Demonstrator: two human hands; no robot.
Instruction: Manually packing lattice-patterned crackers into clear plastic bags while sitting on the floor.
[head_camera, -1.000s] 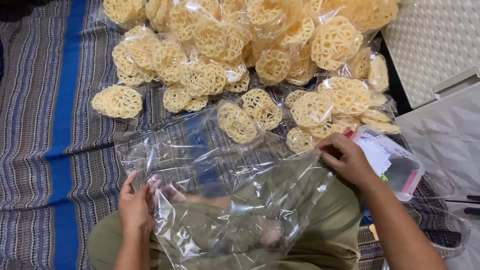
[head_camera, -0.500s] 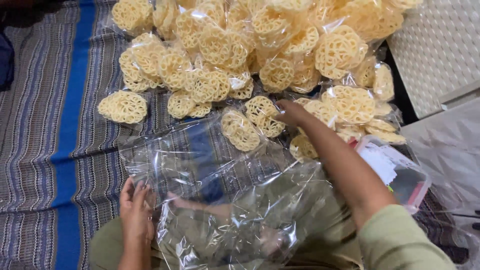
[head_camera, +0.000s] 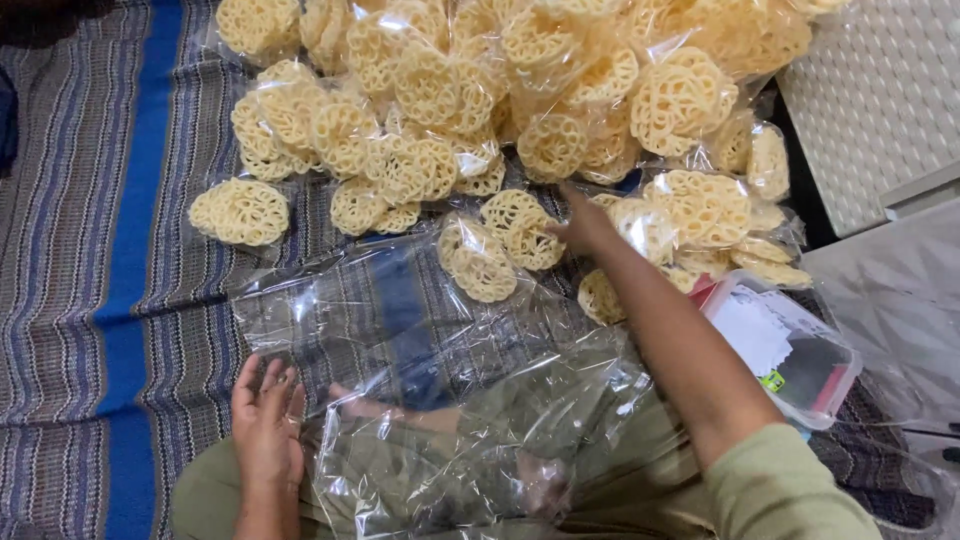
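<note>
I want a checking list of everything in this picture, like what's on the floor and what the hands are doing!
Surface: striped woven mat with a blue band, on the floor.
Job's things: round lacy yellow crackers, many in clear bags, some loose; one loose cracker lies apart at the left. Empty clear plastic bags lie over the person's lap.
Clutter: clear plastic box with paper inside, at the right.
Hands: left hand open, palm up, at the plastic's edge; right hand reaches among the crackers, its grip hidden.
Cables: thin dark line at the far right edge, too small to tell.
Surroundings: white textured panel at the upper right.
</note>
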